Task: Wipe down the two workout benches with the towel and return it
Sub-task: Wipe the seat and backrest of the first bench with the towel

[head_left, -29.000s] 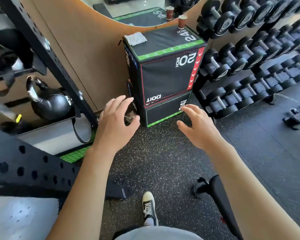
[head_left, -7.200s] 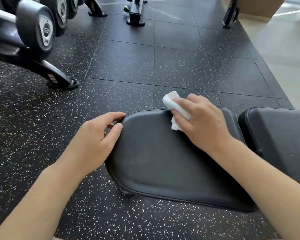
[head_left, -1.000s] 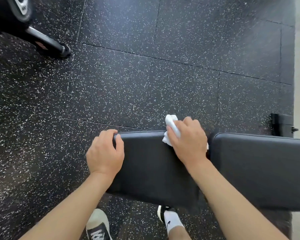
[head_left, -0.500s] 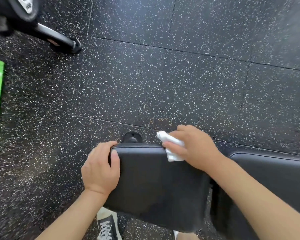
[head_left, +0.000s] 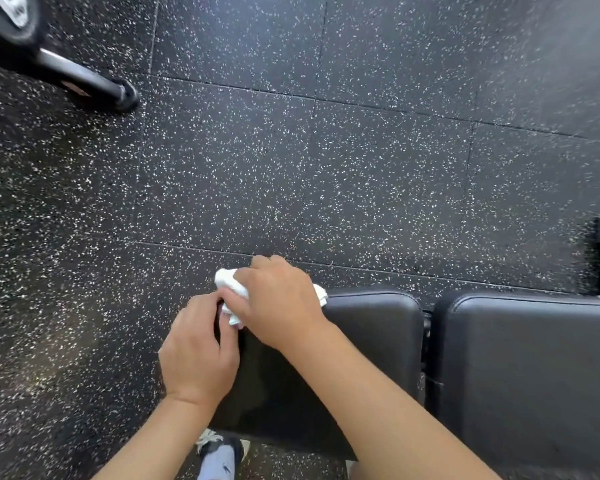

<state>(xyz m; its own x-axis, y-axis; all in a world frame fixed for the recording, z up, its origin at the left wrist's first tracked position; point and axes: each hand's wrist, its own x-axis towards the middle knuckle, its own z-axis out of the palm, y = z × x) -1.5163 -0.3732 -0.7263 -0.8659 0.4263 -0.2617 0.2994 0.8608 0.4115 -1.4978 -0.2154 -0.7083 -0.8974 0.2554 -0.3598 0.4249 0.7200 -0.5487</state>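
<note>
My right hand [head_left: 278, 303] holds the towel [head_left: 230, 289], a crumpled white wad, pressed on the far left corner of the black padded seat pad [head_left: 371, 341]. My left hand [head_left: 198, 351] curls over the pad's left edge, fingertips touching the towel. The longer back pad [head_left: 527, 368] lies just right of the seat pad, across a narrow gap.

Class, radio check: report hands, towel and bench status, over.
Right hand grips white towel at seat pad corner. Left hand grips pad's end edge. Nothing in the way.
</note>
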